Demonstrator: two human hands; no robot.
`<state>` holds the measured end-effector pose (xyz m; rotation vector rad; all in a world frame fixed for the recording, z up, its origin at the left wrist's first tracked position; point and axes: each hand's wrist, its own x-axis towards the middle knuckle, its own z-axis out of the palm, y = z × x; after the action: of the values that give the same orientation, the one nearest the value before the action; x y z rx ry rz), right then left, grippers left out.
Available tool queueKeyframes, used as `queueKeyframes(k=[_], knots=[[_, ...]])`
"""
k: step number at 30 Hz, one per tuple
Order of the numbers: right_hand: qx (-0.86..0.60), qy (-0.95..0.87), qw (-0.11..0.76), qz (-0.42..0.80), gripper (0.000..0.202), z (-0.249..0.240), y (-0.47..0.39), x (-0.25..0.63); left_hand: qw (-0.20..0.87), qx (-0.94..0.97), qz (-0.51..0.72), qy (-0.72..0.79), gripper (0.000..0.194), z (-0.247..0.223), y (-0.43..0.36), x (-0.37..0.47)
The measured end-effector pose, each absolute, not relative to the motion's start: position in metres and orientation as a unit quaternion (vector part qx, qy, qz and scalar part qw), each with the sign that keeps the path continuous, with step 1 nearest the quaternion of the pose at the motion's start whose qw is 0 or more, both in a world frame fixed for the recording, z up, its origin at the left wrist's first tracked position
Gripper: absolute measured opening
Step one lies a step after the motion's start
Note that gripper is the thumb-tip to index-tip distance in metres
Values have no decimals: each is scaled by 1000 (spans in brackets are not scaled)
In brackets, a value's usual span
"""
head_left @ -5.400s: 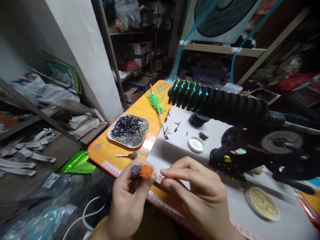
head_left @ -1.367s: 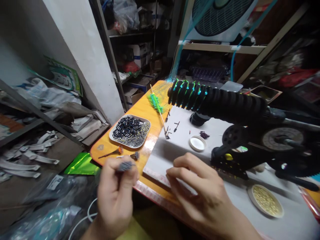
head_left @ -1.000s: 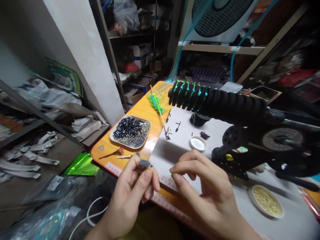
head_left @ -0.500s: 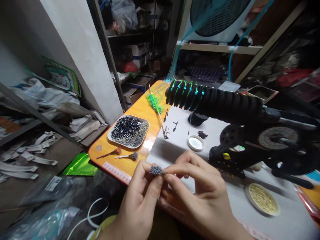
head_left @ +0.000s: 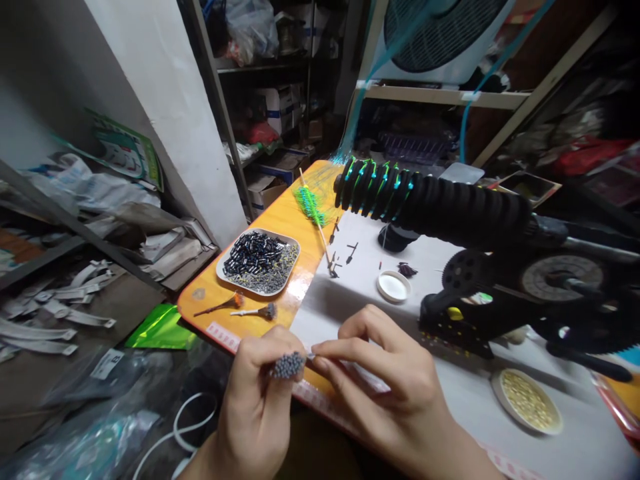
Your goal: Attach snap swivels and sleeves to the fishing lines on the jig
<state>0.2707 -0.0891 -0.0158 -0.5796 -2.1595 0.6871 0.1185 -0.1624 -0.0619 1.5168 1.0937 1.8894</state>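
Note:
My left hand [head_left: 257, 400] is closed around a bundle of thin grey-tipped pieces [head_left: 289, 365], its rounded end of packed grey dots pointing up towards me. Beside it, my right hand [head_left: 390, 373] pinches with thumb and forefinger close to the bundle's right edge. A small pale bit shows at those fingertips, too small to name. Beyond my left hand, a similar grey-headed bundle on a white stick [head_left: 257, 311] and an orange-headed one on a brown stick [head_left: 220, 305] lie on the orange table [head_left: 200, 283].
A white tray [head_left: 220, 275] holds many small black and grey pieces. A black ribbed roller machine [head_left: 445, 203] with gears fills the right side. A white lid [head_left: 395, 285], a dish of yellowish bits [head_left: 556, 427] and a green-tufted stick [head_left: 311, 205] lie around.
My left hand has moved left and slightly down, turning the bundle's head towards me and away from my right fingers. My right hand has shifted a little left, still pinching.

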Motion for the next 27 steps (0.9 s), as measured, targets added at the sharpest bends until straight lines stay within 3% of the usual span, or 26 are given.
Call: queueKeyframes(k=[4, 15, 27], knots=[[-224, -847, 400, 270, 16, -14, -90, 270, 169, 604, 684, 374, 38, -68, -158, 114], [-220, -845, 404, 272, 15, -11, -90, 271, 161, 615, 673, 378, 45, -73, -159, 114], [-212, -775, 440, 400, 15, -19, -86, 277, 213, 589, 672, 394, 32, -75, -161, 126]])
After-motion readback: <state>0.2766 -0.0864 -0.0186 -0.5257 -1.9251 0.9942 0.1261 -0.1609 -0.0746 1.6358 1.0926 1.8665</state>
